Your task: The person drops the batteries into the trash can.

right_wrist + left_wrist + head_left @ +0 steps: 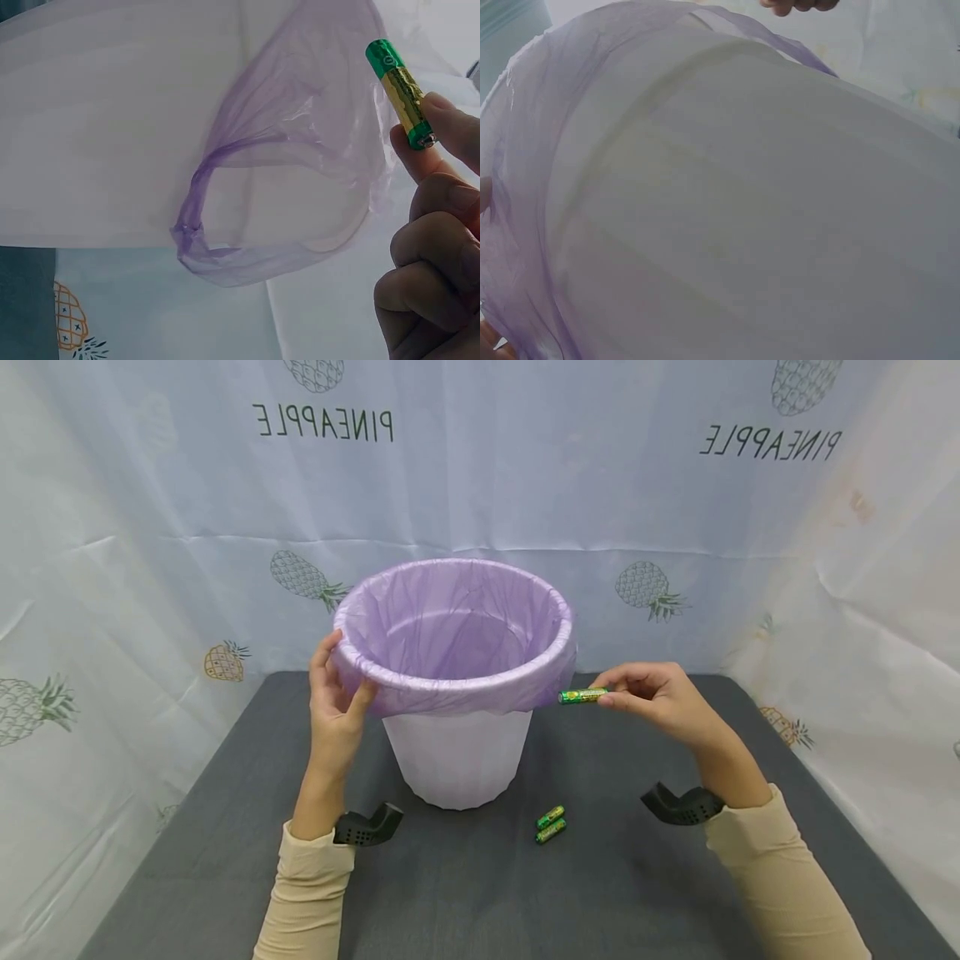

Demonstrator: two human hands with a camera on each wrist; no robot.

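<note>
A white trash can [459, 760] stands upright, lined with a translucent purple garbage bag [457, 689] folded over its rim. My left hand [336, 714] holds the can at the left of its rim, thumb on the front and fingers round the side, against the bag. Between thumb and index finger, my right hand [656, 700] pinches a green and gold battery [403, 94]. This battery is just outside the rim on the right, its free end pointing at the bag. In the right wrist view the other right fingers are curled, and a bag fold [199, 202] hangs loose beside the can.
Two more green batteries [551, 825] lie side by side on the dark grey table [465, 893], in front of the can and to its right. A pineapple-printed curtain [480, 460] hangs behind the table and along both sides. Each wrist carries a black camera mount [678, 806].
</note>
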